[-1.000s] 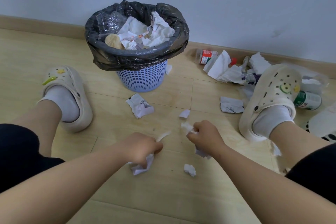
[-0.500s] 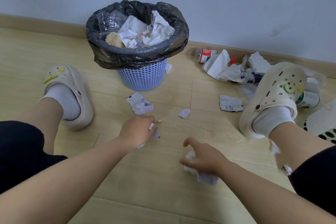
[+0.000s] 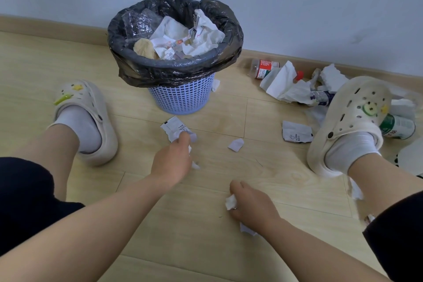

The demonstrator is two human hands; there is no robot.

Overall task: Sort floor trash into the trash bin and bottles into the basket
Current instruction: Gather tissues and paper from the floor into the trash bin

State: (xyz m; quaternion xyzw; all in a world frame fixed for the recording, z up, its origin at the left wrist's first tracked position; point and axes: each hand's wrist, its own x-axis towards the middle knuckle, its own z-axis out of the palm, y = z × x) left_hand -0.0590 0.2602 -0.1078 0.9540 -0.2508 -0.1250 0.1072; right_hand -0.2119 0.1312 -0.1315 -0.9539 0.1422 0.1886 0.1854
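1. Right hand (image 3: 249,204) stayed low, nearest the body, fingers clenched round a tissue wad (image 3: 230,201). That wad lay loose on the floor a second earlier.
2. Left hand (image 3: 171,158) had moved forward since half a second ago. Fingers were curled on tissue scraps (image 3: 195,165), fingertips touching the crumpled wrapper (image 3: 174,129).
3. Paper scrap (image 3: 235,144) was unmoved, right of that wrapper.
4. Trash bin (image 3: 183,101) stood beyond at the wall, full of paper.
5. Bottles (image 3: 263,68) lay right of the bin, unmoved.
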